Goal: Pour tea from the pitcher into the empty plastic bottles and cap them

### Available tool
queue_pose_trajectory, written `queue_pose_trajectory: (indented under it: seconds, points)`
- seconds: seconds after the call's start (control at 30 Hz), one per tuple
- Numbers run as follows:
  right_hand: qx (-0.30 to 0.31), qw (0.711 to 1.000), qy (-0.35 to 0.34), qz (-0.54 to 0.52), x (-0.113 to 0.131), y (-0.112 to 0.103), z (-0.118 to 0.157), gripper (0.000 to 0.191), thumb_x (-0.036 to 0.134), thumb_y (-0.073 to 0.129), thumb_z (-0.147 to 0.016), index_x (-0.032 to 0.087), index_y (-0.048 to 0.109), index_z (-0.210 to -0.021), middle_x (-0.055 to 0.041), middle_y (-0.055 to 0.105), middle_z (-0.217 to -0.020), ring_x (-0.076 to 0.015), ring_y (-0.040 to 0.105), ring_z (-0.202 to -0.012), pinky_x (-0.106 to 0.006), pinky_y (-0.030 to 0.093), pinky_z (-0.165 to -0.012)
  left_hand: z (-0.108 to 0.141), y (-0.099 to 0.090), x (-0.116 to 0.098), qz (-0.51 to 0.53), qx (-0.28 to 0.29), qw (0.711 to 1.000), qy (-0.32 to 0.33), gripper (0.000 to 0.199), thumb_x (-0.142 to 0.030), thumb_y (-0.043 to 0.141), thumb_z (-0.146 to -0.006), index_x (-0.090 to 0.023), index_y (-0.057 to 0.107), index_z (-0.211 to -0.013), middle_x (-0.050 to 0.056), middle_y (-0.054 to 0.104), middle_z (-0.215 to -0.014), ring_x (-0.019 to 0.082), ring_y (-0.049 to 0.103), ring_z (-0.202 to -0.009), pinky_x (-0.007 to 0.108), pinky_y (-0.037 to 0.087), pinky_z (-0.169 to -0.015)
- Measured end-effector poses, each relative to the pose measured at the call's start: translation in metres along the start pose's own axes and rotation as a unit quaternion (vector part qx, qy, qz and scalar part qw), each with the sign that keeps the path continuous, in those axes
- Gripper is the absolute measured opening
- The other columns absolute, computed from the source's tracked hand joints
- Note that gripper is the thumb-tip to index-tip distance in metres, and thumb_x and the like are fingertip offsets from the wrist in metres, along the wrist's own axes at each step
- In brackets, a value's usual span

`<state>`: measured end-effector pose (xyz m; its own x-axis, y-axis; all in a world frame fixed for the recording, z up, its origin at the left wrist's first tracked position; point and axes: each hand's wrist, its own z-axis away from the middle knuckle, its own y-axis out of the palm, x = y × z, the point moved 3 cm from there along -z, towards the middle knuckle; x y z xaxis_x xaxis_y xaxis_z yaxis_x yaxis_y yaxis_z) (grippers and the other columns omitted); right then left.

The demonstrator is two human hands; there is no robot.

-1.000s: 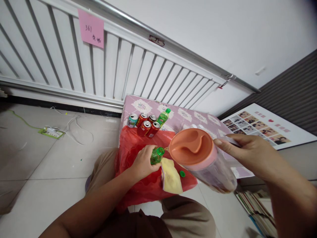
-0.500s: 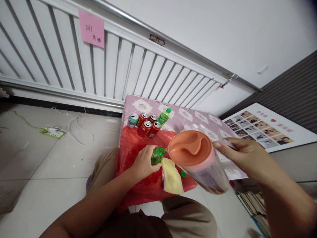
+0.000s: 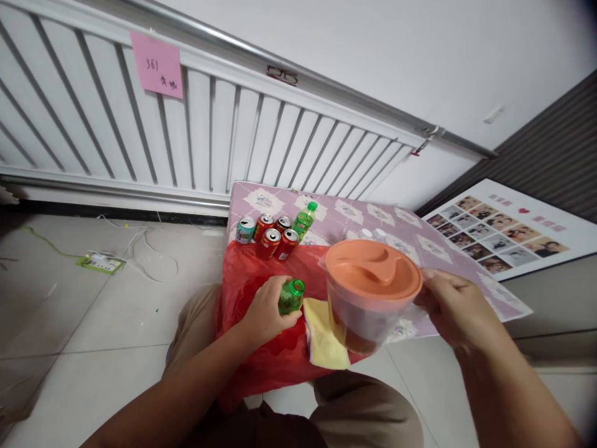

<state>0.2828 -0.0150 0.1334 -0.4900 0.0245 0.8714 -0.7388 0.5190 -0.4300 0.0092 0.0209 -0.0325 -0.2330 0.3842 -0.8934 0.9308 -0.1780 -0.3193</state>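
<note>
My left hand (image 3: 269,309) is wrapped round a green plastic bottle (image 3: 291,297), its mouth uncapped and leaning slightly to the right. By its handle, my right hand (image 3: 459,306) grips a clear pitcher (image 3: 359,317) with an orange lid (image 3: 373,269). Brown liquid lies in the bottom of the pitcher, which hangs nearly upright, apart from the bottle. Below and between them, a yellow cloth (image 3: 321,339) rests on the red plastic sheet (image 3: 261,367), partly covered from view by the pitcher.
Several drink cans (image 3: 268,242) and a capped green bottle (image 3: 305,221) stand at the table's back left. A patterned tablecloth (image 3: 347,214) covers the table, against a white radiator (image 3: 261,137). A photo board (image 3: 508,233) leans at right; a power strip (image 3: 100,262) lies on the floor.
The pitcher has swung from a tilt toward the bottle to nearly upright, and its spout has moved away from the bottle's mouth. The thin stream at the spout is gone.
</note>
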Motion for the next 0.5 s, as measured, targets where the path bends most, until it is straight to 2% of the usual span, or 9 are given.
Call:
queue_pose_trajectory:
  seconds: [0.1, 0.2, 0.33, 0.5]
  points:
    - [-0.046, 0.99, 0.054, -0.124, -0.016, -0.001, -0.007, 0.042, 0.046, 0.08, -0.063, 0.022, 0.05, -0.046, 0.0038, 0.039, -0.043, -0.0095, 0.033, -0.043, -0.028, 0.024, -0.043, 0.0, 0.002, 0.002, 0.003, -0.001, 1.0, 0.003, 0.062, -0.021, 0.074, -0.071, -0.022, 0.046, -0.126, 0.011, 0.06, -0.123, 0.028, 0.06, -0.116, 0.045, 0.049, -0.101]
    - [-0.081, 0.983, 0.029, -0.161, -0.031, 0.008, -0.014, 0.042, 0.047, 0.076, -0.067, 0.022, 0.047, -0.048, 0.0043, 0.042, -0.047, -0.0098, 0.036, -0.047, -0.027, 0.03, -0.047, 0.0, 0.003, 0.003, -0.002, -0.007, 1.0, 0.014, 0.059, -0.022, 0.073, -0.071, -0.022, 0.047, -0.124, 0.01, 0.061, -0.12, 0.027, 0.062, -0.112, 0.045, 0.05, -0.099]
    - [-0.124, 0.97, 0.019, -0.208, -0.058, 0.03, -0.02, 0.042, 0.048, 0.075, -0.07, 0.022, 0.048, -0.051, 0.0057, 0.043, -0.048, -0.01, 0.039, -0.05, -0.026, 0.033, -0.05, -0.001, 0.005, 0.004, 0.002, -0.008, 1.0, 0.026, 0.058, -0.022, 0.071, -0.07, -0.021, 0.048, -0.123, 0.009, 0.062, -0.117, 0.026, 0.063, -0.108, 0.044, 0.052, -0.097]
    - [-0.141, 0.96, 0.032, -0.239, -0.087, 0.066, -0.024, 0.043, 0.055, 0.074, -0.068, 0.022, 0.05, -0.053, 0.0057, 0.044, -0.051, -0.0104, 0.04, -0.052, -0.026, 0.034, -0.052, 0.001, 0.008, 0.009, 0.007, 0.001, 1.0, 0.002, 0.059, -0.02, 0.069, -0.07, -0.021, 0.047, -0.124, 0.009, 0.062, -0.116, 0.025, 0.064, -0.104, 0.043, 0.053, -0.094]
